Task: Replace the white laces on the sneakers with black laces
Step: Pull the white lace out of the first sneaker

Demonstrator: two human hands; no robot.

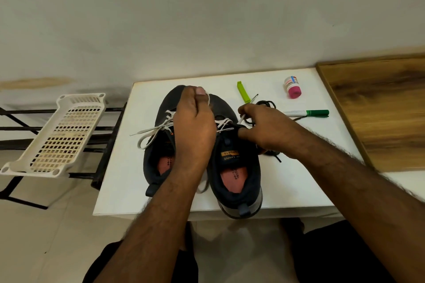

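Sneakers sit side by side on the white desk [119, 181], heels toward the person: the left sneaker [158, 145] and the right sneaker [236, 181]. The left hand [195, 126] is raised over the toes, its grip pinching a strand of white lace [208, 99] between thumb and fingers. The right hand [264, 128] rests at the right sneaker's eyelets, its grip curled round another stretch of white lace [242, 118]. A loose white lace [147, 135] still threads the left sneaker and trails off its side. Black laces [268, 104] lie bunched just behind the right hand. Farther back lie a lime-green clip [243, 92], a pink-capped bottle [292, 87] and a green marker [315, 113]. A white plastic basket [57, 135] stands left of the desk.
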